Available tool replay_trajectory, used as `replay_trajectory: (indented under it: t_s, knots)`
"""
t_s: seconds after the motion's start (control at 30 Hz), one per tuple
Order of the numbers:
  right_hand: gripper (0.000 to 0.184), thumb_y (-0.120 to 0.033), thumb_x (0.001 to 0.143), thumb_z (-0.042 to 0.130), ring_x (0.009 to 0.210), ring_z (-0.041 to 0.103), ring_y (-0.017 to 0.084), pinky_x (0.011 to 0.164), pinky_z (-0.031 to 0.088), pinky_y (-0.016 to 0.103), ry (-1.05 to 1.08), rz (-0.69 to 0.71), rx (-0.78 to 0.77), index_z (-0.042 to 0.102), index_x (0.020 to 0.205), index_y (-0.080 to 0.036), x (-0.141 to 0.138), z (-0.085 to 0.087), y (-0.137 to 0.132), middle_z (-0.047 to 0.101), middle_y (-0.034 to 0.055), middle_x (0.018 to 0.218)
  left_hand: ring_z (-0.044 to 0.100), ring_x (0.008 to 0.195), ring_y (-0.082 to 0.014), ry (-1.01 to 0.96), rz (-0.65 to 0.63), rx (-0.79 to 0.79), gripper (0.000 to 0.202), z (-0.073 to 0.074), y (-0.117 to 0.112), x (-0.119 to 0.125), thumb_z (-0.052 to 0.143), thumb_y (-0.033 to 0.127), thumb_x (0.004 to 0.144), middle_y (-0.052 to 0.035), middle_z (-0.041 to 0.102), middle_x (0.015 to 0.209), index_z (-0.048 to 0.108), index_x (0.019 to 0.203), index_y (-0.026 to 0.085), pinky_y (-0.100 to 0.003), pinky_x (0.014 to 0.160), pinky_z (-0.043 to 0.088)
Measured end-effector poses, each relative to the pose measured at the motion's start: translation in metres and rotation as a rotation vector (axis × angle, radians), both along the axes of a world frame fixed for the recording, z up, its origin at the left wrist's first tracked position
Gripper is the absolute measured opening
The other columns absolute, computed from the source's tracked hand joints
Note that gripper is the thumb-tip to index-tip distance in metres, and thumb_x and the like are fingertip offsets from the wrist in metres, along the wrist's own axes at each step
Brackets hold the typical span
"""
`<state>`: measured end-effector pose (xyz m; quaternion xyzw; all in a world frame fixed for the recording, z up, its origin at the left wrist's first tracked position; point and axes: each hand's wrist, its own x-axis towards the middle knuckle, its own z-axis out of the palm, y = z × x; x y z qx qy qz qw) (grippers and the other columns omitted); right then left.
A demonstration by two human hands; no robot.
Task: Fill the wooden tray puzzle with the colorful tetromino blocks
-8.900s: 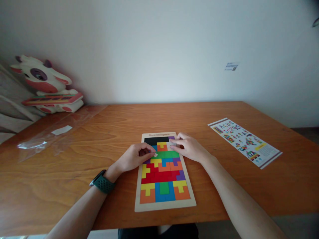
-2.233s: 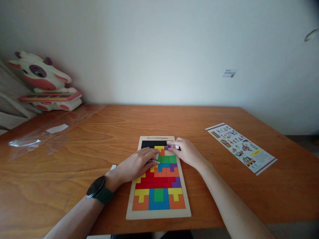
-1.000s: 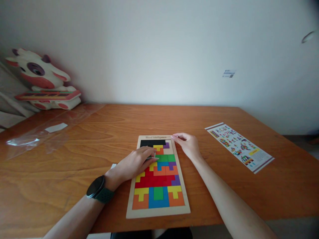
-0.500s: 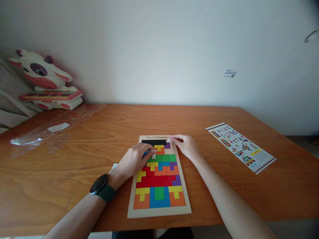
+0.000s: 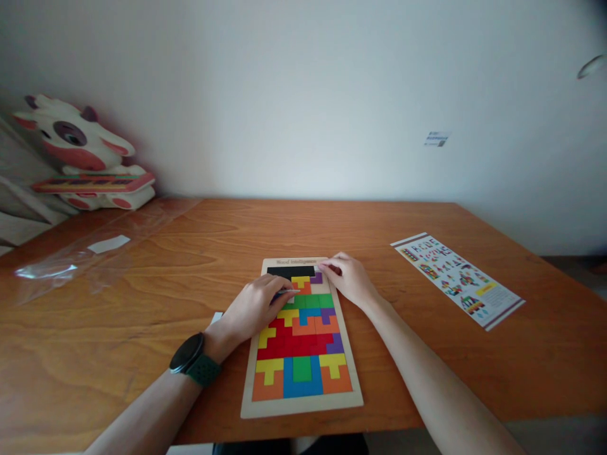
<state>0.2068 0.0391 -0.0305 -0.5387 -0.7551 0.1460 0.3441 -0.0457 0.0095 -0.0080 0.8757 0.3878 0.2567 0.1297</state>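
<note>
A wooden tetromino puzzle board (image 5: 355,379) lies in front of me, filled with flat coloured pieces, among them red pieces (image 5: 294,344), green pieces (image 5: 313,301) and a long black bar (image 5: 303,271). Over its upper left side, my left hand (image 5: 251,306) pinches a thin blue puzzle piece (image 5: 279,294) with a pale edge; the fingers hide most of it. My right hand (image 5: 353,278) is at the upper right corner, thumb and fingertips closed together beside a purple piece (image 5: 317,278). Whether anything small is between them, I cannot make out.
A printed pattern sheet (image 5: 458,281) lies on the wooden table (image 5: 379,221) to the right. At left are clear plastic wrapping (image 5: 47,272), a white paper slip (image 5: 109,244) and a cow-shaped toy keyboard (image 5: 90,164). Another white scrap (image 5: 217,317) shows behind my left wrist.
My right hand's fingertips have shifted slightly at the board's corner. The piece in my left hand has dipped a little towards the board. The whole view has moved slightly.
</note>
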Motion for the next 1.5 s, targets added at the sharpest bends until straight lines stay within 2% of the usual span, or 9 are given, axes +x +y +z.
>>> replay_trajectory:
  t_s: [0.1, 0.23, 0.43, 0.63, 0.77, 0.87, 1.03, 1.33, 1.5]
  knots:
    - [0.022, -0.035, 0.093, 0.062, 0.069, 0.060, 0.014, 0.068, 0.049, 0.028, 0.046, 0.104, -0.024, 0.074, 0.105, -0.022, 0.008, 0.004, -0.003, 0.062, 0.0035, 0.086, 0.069, 0.089, -0.0197, 0.008, -0.004, -0.004, 0.020, 0.001, 0.000, 0.000, 0.050, 0.034, 0.099, -0.0053, 0.073, 0.097, 0.065, 0.098, 0.020, -0.031, 0.080, 0.055]
    - [0.036, -0.046, 0.081, 0.075, 0.071, 0.059, 0.013, 0.067, 0.050, 0.027, 0.056, 0.153, -0.061, 0.072, 0.107, -0.021, 0.010, 0.003, -0.005, 0.061, 0.0032, 0.091, 0.068, 0.087, -0.0192, 0.012, -0.008, -0.003, 0.020, 0.000, 0.000, 0.000, 0.051, 0.034, 0.099, -0.0050, 0.073, 0.095, 0.065, 0.098, 0.020, -0.030, 0.079, 0.055]
    - [0.033, -0.051, 0.082, 0.073, 0.070, 0.058, 0.014, 0.067, 0.049, 0.029, 0.068, 0.113, -0.044, 0.074, 0.093, -0.021, 0.005, -0.001, -0.004, 0.062, 0.0037, 0.088, 0.068, 0.089, -0.0192, -0.008, -0.013, -0.021, 0.019, -0.001, 0.000, 0.000, 0.051, 0.034, 0.099, -0.0050, 0.073, 0.097, 0.065, 0.099, 0.021, -0.030, 0.081, 0.055]
    - [0.033, -0.051, 0.081, 0.074, 0.067, 0.056, 0.014, 0.064, 0.047, 0.029, 0.081, 0.075, -0.048, 0.075, 0.097, -0.023, 0.002, -0.005, -0.004, 0.061, 0.0027, 0.083, 0.067, 0.092, -0.0190, -0.068, -0.023, -0.053, 0.018, 0.002, 0.001, 0.000, 0.054, 0.033, 0.097, -0.0046, 0.072, 0.098, 0.067, 0.098, 0.020, -0.030, 0.083, 0.054]
    - [0.027, -0.046, 0.087, 0.068, 0.068, 0.058, 0.014, 0.066, 0.048, 0.029, 0.139, 0.080, -0.008, 0.074, 0.096, -0.021, -0.001, 0.003, -0.009, 0.063, 0.0031, 0.083, 0.066, 0.088, -0.0178, -0.191, 0.017, -0.042, 0.019, 0.004, 0.001, 0.001, 0.058, 0.035, 0.095, -0.0052, 0.069, 0.095, 0.072, 0.094, 0.021, -0.029, 0.080, 0.054]
    - [0.022, -0.040, 0.093, 0.061, 0.074, 0.061, 0.015, 0.068, 0.049, 0.028, 0.202, 0.171, 0.005, 0.073, 0.095, -0.022, -0.010, 0.014, -0.018, 0.068, 0.0043, 0.090, 0.067, 0.081, -0.0161, -0.302, 0.077, -0.159, 0.021, 0.003, 0.002, 0.002, 0.060, 0.037, 0.094, -0.0038, 0.071, 0.091, 0.073, 0.094, 0.021, -0.026, 0.073, 0.054]
    - [0.019, -0.040, 0.086, 0.070, 0.077, 0.063, 0.014, 0.067, 0.050, 0.027, 0.283, 0.377, -0.105, 0.071, 0.092, -0.022, -0.031, 0.022, -0.032, 0.070, 0.0034, 0.094, 0.070, 0.079, -0.0174, -0.480, 0.101, -0.377, 0.026, -0.002, 0.002, 0.005, 0.064, 0.043, 0.090, -0.0038, 0.076, 0.092, 0.072, 0.097, 0.019, -0.026, 0.070, 0.056]
    - [0.019, -0.040, 0.085, 0.071, 0.072, 0.067, 0.015, 0.065, 0.052, 0.027, 0.383, 0.296, -0.201, 0.071, 0.086, -0.021, -0.026, 0.021, -0.027, 0.074, 0.0025, 0.082, 0.071, 0.079, -0.0170, -0.500, 0.072, -0.427, 0.028, 0.000, -0.002, 0.007, 0.064, 0.042, 0.089, -0.0027, 0.078, 0.090, 0.076, 0.098, 0.019, -0.023, 0.069, 0.055]
    - [0.017, -0.031, 0.085, 0.069, 0.083, 0.072, 0.019, 0.076, 0.057, 0.033, 0.388, 0.079, -0.091, 0.069, 0.099, -0.021, 0.001, 0.012, -0.015, 0.076, 0.0062, 0.092, 0.070, 0.083, -0.0163, -0.431, 0.072, -0.287, 0.023, -0.003, 0.002, 0.005, 0.064, 0.039, 0.091, -0.0028, 0.076, 0.093, 0.076, 0.096, 0.021, -0.022, 0.070, 0.054]
